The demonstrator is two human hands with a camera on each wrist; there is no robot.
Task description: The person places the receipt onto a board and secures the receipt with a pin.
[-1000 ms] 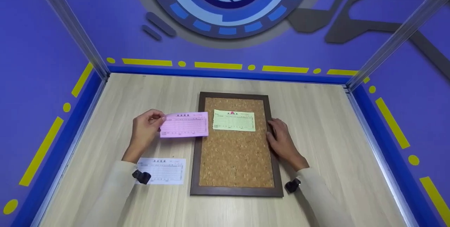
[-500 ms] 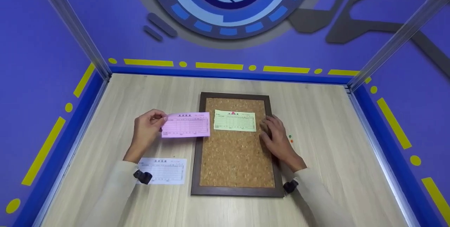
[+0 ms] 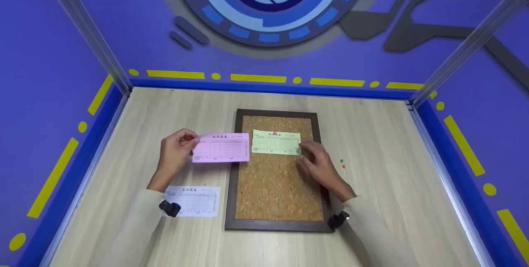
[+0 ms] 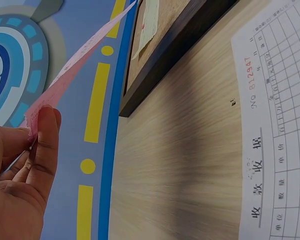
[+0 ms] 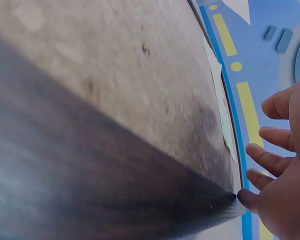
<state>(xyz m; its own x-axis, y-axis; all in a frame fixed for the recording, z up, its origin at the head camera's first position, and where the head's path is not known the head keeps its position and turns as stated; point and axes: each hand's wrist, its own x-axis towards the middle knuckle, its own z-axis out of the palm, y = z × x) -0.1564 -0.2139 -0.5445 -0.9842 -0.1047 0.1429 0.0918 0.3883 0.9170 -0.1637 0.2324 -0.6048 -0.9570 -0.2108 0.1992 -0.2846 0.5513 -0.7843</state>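
Note:
My left hand point(image 3: 176, 153) pinches a pink receipt slip point(image 3: 221, 148) by its left end, thumb and fingers together. The slip hangs above the table, its right end over the left frame of a corkboard point(image 3: 279, 188). A green receipt slip point(image 3: 276, 145) lies on the upper cork with a small red pushpin point(image 3: 274, 133) at its top edge. My right hand point(image 3: 320, 165) hovers over the board's right side, fingertips at the green slip's right edge. In the right wrist view its fingers point(image 5: 270, 160) are spread, with nothing visible between them.
A white receipt form point(image 3: 194, 202) lies on the table left of the board, partly under the left forearm. Two tiny pieces, green point(image 3: 341, 160) and orange point(image 3: 343, 166), sit right of the board. Blue patterned walls point(image 3: 264, 60) enclose the back and sides.
My right hand has moved left from the board's right frame to the green slip's edge, uncovering the tiny green and orange pieces. The left hand with the pink slip has shifted slightly right.

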